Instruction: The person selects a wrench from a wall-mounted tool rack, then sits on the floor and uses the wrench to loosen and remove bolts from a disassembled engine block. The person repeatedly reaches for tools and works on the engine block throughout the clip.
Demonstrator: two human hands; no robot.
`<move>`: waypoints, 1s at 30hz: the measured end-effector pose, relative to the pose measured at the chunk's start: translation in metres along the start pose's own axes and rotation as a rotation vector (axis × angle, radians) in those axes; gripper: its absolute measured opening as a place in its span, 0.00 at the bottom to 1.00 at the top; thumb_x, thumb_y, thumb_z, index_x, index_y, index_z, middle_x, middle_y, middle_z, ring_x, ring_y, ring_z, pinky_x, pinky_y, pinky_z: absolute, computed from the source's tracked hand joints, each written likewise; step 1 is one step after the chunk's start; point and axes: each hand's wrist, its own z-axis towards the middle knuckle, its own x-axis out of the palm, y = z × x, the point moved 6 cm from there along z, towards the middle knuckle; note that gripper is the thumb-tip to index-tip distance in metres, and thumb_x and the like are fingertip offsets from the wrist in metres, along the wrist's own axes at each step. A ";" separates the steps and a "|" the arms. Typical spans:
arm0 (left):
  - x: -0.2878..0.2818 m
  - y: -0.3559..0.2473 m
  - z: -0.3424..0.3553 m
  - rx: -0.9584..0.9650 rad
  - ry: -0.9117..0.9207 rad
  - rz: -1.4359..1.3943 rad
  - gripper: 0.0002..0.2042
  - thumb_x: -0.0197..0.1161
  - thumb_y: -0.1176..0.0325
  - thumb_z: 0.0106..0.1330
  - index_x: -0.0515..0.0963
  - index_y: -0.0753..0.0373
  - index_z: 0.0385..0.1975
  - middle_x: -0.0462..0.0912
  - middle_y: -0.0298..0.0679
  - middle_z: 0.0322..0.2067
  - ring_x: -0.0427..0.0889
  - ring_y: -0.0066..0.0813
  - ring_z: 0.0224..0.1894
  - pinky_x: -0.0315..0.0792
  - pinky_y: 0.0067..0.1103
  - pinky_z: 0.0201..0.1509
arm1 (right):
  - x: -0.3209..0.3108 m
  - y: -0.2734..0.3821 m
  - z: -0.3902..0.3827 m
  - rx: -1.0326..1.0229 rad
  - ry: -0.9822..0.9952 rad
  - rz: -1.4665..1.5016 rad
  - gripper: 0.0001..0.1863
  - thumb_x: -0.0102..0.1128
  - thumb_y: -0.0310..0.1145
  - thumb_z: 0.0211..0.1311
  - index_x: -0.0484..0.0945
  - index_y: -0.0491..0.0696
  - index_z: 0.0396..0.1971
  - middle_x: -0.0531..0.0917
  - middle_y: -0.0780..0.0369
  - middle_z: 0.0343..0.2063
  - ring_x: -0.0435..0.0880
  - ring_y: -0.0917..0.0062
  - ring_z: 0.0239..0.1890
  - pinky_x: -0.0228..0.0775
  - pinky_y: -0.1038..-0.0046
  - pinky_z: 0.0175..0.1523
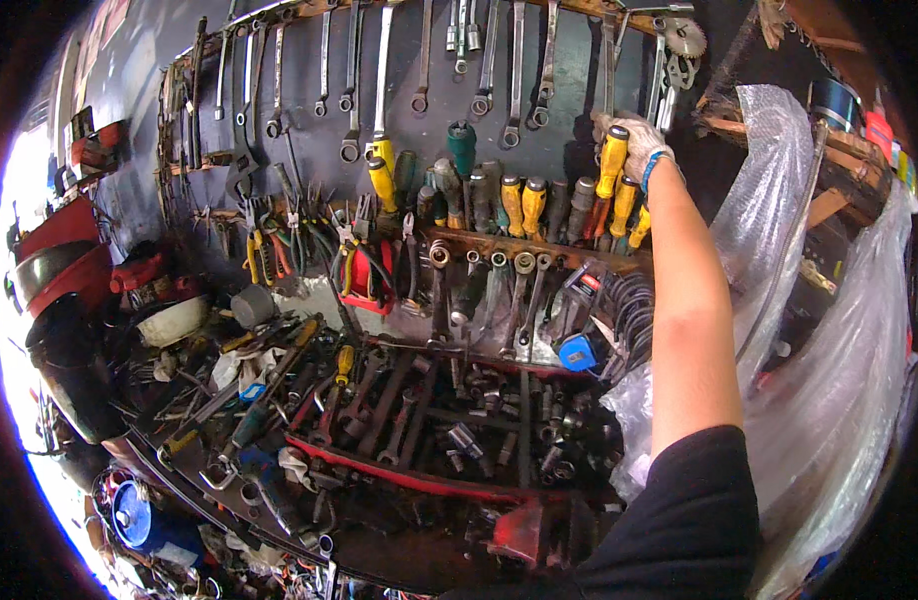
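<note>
While a yellow screwdriver (612,162) stands upright near the wooden rack's (539,248) right end, your right hand (643,150) is at it; I cannot tell whether your grip has closed.

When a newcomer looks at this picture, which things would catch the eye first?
Probably the gloved right hand, raised at the upper right beside the yellow screwdrivers. Next might come the row of wrenches hanging along the top, then the clear bubble wrap draped at the right. The red-edged tray of sockets also stands out, below the middle.
</note>
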 end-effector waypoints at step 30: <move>-0.133 -0.061 -0.059 0.316 -0.162 -0.522 0.08 0.62 0.73 0.67 0.77 0.61 0.44 0.79 0.30 0.30 0.76 0.18 0.27 0.71 0.17 0.30 | 0.215 0.339 -0.448 0.335 0.863 0.503 0.08 0.58 0.30 0.66 0.79 0.44 0.42 0.80 0.67 0.27 0.77 0.87 0.23 0.73 0.81 0.30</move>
